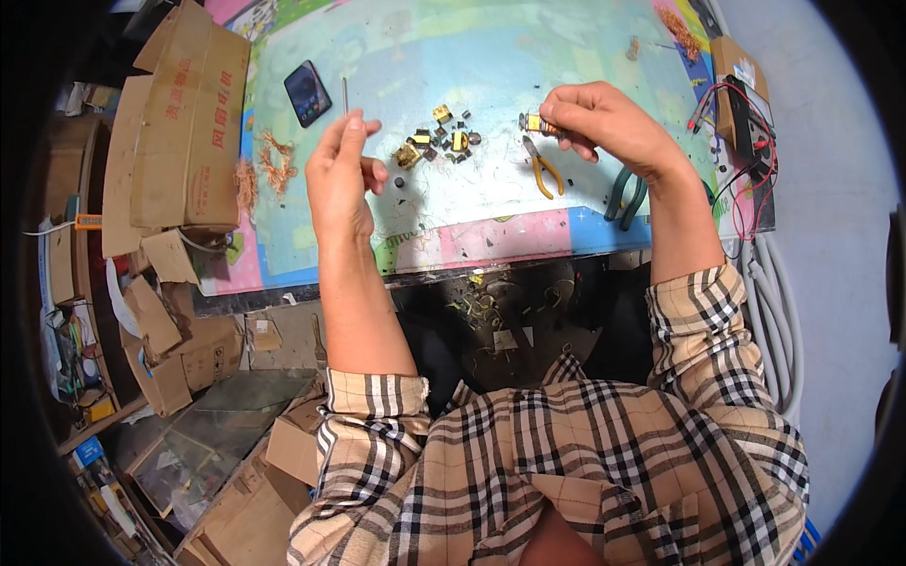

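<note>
My right hand (pixel 604 123) grips a small transformer (pixel 536 124) with a yellow band, partly covered by the fingers and thumb. To its left, my left hand (pixel 342 184) is raised over the table with thumb and fingers drawn together; anything between them is too fine to make out. A thin metal rod (pixel 344 91) shows just beyond its fingertips, and I cannot tell whether it touches them. Several small yellow-and-black transformers (pixel 459 141) and dark core pieces lie between my hands. Beneath the held part are yellow-handled cutters (pixel 545 174).
Green-handled pliers (pixel 625 200) lie by my right wrist. A phone (pixel 308 93) and copper wire tangles (pixel 276 165) are at left, beside a tall cardboard box (pixel 184 123). A black meter with red leads (pixel 750 132) sits at the right edge. Scraps litter the floor (pixel 510 311).
</note>
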Available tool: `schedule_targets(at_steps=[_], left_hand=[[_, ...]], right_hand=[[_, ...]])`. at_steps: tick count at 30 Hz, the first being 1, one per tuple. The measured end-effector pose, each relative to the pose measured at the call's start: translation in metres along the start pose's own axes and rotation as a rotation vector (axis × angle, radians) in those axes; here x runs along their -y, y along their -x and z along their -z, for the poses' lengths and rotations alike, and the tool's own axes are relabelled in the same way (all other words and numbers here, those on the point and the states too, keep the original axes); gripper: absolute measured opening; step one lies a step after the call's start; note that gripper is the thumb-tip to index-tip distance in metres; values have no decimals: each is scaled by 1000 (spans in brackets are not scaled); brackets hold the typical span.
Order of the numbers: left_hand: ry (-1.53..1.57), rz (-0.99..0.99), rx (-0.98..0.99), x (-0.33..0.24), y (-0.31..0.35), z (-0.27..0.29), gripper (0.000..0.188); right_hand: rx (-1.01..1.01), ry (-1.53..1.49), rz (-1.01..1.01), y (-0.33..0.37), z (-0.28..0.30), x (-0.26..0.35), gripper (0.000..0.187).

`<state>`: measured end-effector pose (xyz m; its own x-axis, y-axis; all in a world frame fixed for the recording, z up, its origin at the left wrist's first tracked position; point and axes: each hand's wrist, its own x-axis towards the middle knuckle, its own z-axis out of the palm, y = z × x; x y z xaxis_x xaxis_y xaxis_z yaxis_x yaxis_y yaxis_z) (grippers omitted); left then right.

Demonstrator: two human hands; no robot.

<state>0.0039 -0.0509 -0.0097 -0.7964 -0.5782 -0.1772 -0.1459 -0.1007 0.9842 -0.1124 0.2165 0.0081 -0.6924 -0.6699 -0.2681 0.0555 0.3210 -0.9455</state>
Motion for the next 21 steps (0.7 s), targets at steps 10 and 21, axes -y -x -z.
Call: schedule_targets(at_steps=[10,21], left_hand=[[248,148,592,15,42,-65,47],[-231,-54,511,15,40,-63,10]], right_hand=[[115,-51,8,-3,-12,5,30],[320,345,-10,-1,-15,6,25]])
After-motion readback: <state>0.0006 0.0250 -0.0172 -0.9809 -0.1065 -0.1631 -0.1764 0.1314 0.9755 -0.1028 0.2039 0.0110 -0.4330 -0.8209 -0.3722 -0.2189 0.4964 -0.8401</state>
